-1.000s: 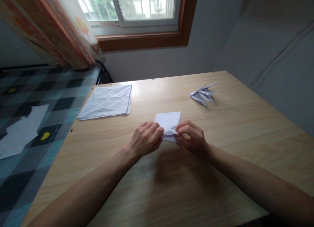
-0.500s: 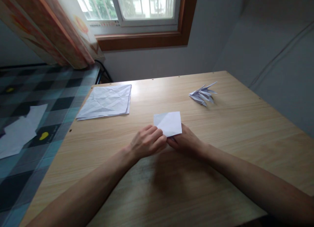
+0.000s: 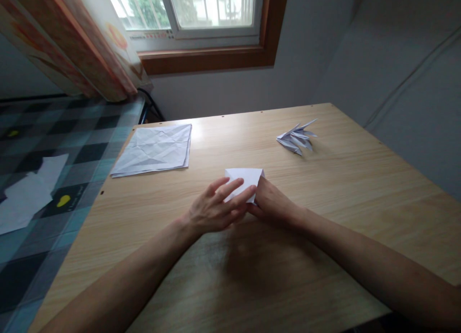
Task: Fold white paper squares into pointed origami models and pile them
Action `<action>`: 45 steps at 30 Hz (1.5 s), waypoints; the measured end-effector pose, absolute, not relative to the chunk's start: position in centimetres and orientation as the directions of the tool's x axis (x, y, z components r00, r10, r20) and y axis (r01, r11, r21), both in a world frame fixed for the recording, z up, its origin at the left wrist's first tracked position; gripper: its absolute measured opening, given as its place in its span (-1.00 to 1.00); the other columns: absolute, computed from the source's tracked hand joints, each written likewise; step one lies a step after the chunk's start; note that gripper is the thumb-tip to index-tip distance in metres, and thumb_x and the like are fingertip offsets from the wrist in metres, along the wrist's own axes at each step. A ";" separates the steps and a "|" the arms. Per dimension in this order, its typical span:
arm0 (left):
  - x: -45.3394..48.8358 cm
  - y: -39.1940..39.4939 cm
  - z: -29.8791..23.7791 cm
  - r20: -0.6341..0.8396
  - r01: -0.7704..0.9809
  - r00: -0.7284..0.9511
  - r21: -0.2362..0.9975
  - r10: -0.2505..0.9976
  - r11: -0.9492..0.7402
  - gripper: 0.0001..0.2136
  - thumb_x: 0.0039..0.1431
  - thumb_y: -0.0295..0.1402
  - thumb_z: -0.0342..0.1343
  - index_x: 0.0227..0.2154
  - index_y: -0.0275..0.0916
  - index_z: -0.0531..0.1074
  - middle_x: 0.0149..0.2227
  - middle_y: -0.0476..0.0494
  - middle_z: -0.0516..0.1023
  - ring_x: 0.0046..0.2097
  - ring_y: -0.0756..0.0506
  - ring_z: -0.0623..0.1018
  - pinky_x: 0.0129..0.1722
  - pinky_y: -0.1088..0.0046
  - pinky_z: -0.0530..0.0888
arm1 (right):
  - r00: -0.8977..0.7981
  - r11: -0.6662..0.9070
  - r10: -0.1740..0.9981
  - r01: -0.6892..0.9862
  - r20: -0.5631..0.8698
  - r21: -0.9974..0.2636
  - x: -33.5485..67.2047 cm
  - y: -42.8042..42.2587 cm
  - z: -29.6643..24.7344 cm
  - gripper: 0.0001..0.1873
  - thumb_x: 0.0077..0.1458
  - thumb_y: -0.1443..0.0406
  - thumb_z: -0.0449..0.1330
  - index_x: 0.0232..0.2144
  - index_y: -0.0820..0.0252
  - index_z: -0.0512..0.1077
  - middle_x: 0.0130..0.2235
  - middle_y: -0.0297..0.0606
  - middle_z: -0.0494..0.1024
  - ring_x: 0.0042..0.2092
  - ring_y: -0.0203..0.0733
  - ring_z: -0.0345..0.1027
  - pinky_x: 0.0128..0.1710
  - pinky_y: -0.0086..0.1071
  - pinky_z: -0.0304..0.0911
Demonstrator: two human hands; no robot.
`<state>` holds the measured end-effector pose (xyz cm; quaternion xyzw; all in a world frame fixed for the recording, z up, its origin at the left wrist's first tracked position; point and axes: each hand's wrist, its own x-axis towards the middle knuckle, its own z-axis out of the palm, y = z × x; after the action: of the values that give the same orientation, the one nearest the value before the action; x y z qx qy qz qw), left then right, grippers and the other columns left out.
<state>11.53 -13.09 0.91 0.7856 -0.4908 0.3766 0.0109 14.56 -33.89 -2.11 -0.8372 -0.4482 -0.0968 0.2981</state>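
A small folded piece of white paper is held up above the middle of the wooden table, its right edge bent. My right hand grips it from the right and behind, most of its fingers hidden by the sheet. Across the near face of the paper, my left hand has its fingers spread, the fingertips at or close to the surface; I cannot tell how firmly they touch. The left thumb is hidden.
A stack of creased white sheets lies at the table's back left. Pointed folded paper pieces lie at the back right. On the checked cloth at left are loose papers. A window and curtain stand behind.
My left hand's fingers have uncurled from the paper's lower left and spread across its face. The paper's right side has bent, and its top edge sits slightly lower.
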 end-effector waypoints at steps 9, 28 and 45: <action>12.4 -11.6 1.0 0.435 -0.768 0.470 -0.227 -0.768 -0.599 -0.73 0.00 -0.27 0.19 -0.19 -0.14 0.48 0.27 -0.15 0.33 0.34 -0.34 0.19 0.30 -0.06 0.14 | 0.621 -0.545 0.697 0.784 0.359 -0.298 13.6 -35.0 -1.1 -0.76 0.17 0.28 0.24 -0.10 0.24 0.47 -0.04 -0.04 0.54 0.00 0.09 0.34 -0.03 -0.03 0.29; 12.1 -11.9 0.8 0.640 -0.755 0.284 -0.310 -0.714 -0.578 -0.89 0.15 -0.34 0.23 -0.31 -0.15 0.40 -0.07 -0.12 0.56 0.03 -0.18 0.47 0.00 0.18 0.44 | 0.528 -0.249 0.700 0.811 0.480 -0.529 13.6 -36.2 -1.4 -0.97 0.15 0.35 0.23 -0.31 0.17 0.42 -0.08 -0.11 0.58 -0.12 -0.11 0.50 -0.13 -0.25 0.42; 13.3 -11.9 -0.6 0.646 -0.658 0.605 0.076 -0.466 -0.749 -0.20 0.15 -0.40 0.17 0.36 -0.16 -0.15 0.21 -0.40 0.31 0.11 -0.29 0.43 0.02 0.11 0.43 | 0.403 -0.213 0.736 0.900 0.544 -0.380 13.9 -35.3 -1.9 -0.75 0.16 0.50 0.11 -0.19 0.18 0.52 -0.09 -0.12 0.60 -0.09 -0.11 0.49 -0.08 -0.16 0.45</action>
<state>13.26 -11.95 -0.64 0.8823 -0.3185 0.3101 0.1550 13.93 -35.29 -1.95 -0.7688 -0.5320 -0.1234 0.3326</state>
